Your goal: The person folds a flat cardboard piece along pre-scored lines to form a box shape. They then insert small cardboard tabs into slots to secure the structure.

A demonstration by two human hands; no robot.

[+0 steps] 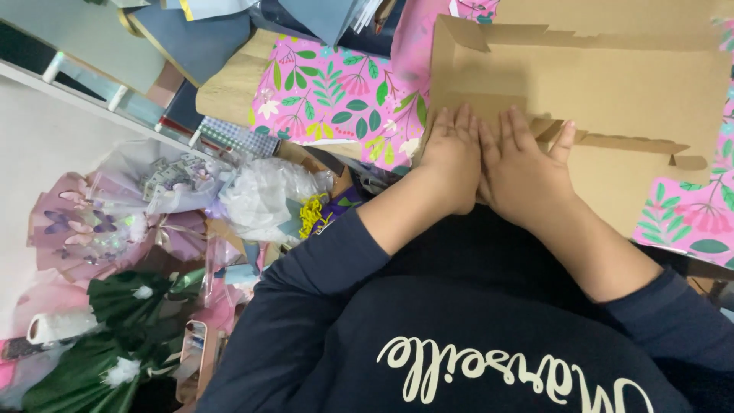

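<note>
In the head view, both hands lay flat and open, side by side and touching along their inner edges, pressed palm-down on a brown cardboard sheet (612, 84). The left hand (453, 160) had its fingers together, gripping nothing. The right hand (524, 172) was spread a little wider, thumb angled out toward a folded flap (612, 143) just beside it, and held nothing either. The cardboard stretched beyond the fingertips and off to the right of the hands. Under it, left of the left hand, lay pink floral wrapping paper (336, 95). Well to the left of the left forearm sat wrapped bouquets (115, 222) in lilac and green.
</note>
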